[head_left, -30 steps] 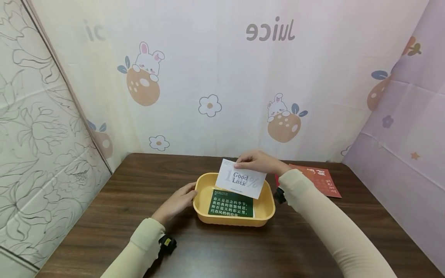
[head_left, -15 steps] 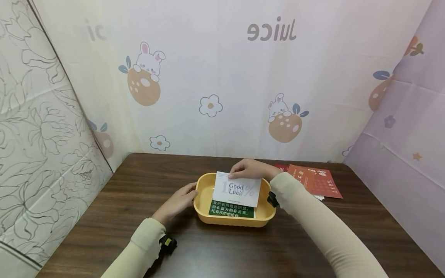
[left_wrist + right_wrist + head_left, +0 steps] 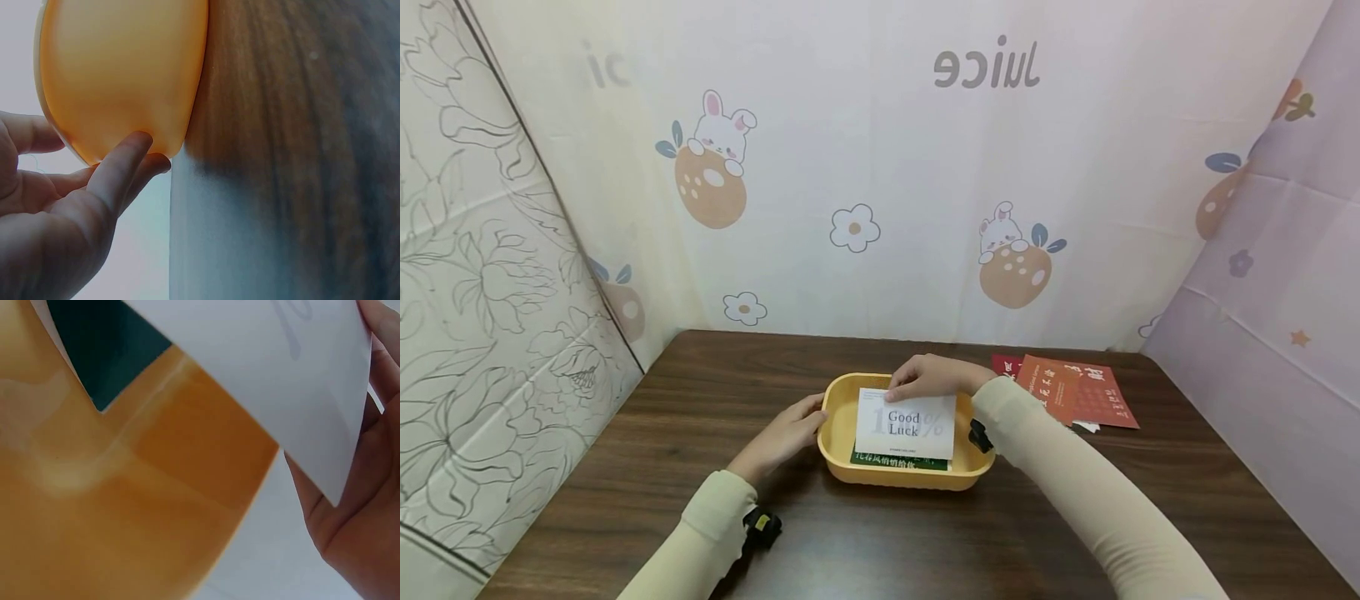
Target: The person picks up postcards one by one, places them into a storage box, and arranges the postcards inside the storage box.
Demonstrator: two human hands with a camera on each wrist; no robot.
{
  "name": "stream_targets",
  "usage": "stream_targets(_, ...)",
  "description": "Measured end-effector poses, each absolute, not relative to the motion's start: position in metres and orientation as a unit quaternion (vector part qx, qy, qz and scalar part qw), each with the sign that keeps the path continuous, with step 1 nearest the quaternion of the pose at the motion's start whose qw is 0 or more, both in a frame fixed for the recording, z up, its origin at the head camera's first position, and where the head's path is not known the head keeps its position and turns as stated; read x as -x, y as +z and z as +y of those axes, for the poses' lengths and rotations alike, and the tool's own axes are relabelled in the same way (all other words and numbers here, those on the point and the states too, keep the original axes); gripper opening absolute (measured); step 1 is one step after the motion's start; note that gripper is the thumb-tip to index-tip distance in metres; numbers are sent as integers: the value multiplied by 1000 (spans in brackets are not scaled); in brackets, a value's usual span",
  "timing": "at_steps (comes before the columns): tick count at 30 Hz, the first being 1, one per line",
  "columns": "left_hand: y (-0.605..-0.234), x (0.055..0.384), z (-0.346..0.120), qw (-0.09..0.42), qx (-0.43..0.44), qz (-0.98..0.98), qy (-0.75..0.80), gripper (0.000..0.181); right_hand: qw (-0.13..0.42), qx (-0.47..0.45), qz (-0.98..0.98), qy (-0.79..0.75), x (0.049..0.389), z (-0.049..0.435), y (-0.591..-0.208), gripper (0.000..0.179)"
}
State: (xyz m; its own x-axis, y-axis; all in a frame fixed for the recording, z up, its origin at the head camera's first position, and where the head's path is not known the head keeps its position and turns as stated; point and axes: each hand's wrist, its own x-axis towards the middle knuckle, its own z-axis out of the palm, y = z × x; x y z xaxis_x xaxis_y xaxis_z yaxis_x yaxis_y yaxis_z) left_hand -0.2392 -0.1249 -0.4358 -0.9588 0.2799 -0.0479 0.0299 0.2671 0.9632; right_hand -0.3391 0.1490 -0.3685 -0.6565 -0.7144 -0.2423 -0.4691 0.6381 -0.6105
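A white "Good Luck" card point(image 3: 904, 433) is pinched at its top edge by my right hand point(image 3: 928, 377), over the yellow plastic basin point(image 3: 838, 477). Beneath it a green card with white writing point(image 3: 940, 463) lies in the basin, mostly covered. The right wrist view has the white card point(image 3: 300, 375) tilted above the basin floor, with the green card's corner point(image 3: 106, 369) below. My left hand point(image 3: 786, 437) grips the basin's left end. In the left wrist view, fingers point(image 3: 119, 169) press the outside wall while another digit passes behind the rim.
Orange and red cards point(image 3: 1097, 396) lie overlapping at the back right of the dark wooden table point(image 3: 850, 542), partly behind my right forearm. A printed curtain point(image 3: 880, 167) hangs behind the table, and a flower-patterned panel point(image 3: 490, 275) stands at the left.
My right hand has brought the white card lower and nearer, levelling it so it hides more of the green card. My left hand stays at the basin.
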Motion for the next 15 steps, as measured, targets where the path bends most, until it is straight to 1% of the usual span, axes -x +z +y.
stream_targets(5,-437,239,-124,103,-102,788,598,47,260,334,870,-253,336,145,-373,18)
stream_targets(11,-439,239,-124,102,-104,785,602,48,254,341,882,-202,335,142,-376,17)
stream_targets(15,-438,237,-124,99,-108,786,601,48,284,317,886,-184,332,142,-378,16)
